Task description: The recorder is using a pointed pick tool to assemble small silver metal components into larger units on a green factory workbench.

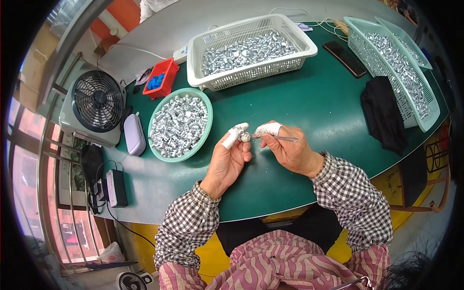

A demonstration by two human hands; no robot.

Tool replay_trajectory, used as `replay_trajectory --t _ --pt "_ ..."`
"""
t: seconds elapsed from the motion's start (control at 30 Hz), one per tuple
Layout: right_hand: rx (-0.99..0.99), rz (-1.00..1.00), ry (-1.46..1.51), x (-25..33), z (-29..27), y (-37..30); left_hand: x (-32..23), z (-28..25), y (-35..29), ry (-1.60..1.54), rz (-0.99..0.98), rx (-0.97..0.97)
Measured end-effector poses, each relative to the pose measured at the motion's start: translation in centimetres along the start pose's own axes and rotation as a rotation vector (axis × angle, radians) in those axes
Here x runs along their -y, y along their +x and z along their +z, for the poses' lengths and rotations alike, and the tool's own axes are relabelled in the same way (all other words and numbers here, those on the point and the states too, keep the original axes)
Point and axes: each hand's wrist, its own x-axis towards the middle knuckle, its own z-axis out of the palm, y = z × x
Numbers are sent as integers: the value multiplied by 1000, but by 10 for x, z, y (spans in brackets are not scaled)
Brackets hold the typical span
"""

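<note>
Right of the round green bowl (210,114) and near it, the left hand (229,158) has its wrapped fingers clamped on a small silvery part (245,137); the fingers of the right hand (294,151) pinch a slim metal tool (288,138). The part is probably light, stiff, slippery, best held by its sides.

1. Table (290,195): green top, pale edging, placed beside the window.
2. Panel (157,36): light grey, upright along the table's far side; orange surface (126,17) visible beyond.
3. Window (24,179): at left, metal bars fitted; I observe a pinkish building outside.
4. Floor (212,256): yellow underneath the table.
5. Chair frame (439,206): brown, right side, partly visible.
6. Light: bright daylight at the window; glare on the tabletop.
</note>
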Motion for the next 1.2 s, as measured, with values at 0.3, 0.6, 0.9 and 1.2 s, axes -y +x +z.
replay_trajectory --t 0.3,0.6,0.9,1.2 --pt "8 -112 -110 1 1 6 -1 3 -3 113 -33 24" --pt "16 192 82 -2 -4 2 -2 11 -2 145 15 11" --pt "12 314 177 3 -6 8 0 11 -3 137 -33 25" --pt "41 -99 -111 1 -3 4 1 10 -4 219 -26 35"
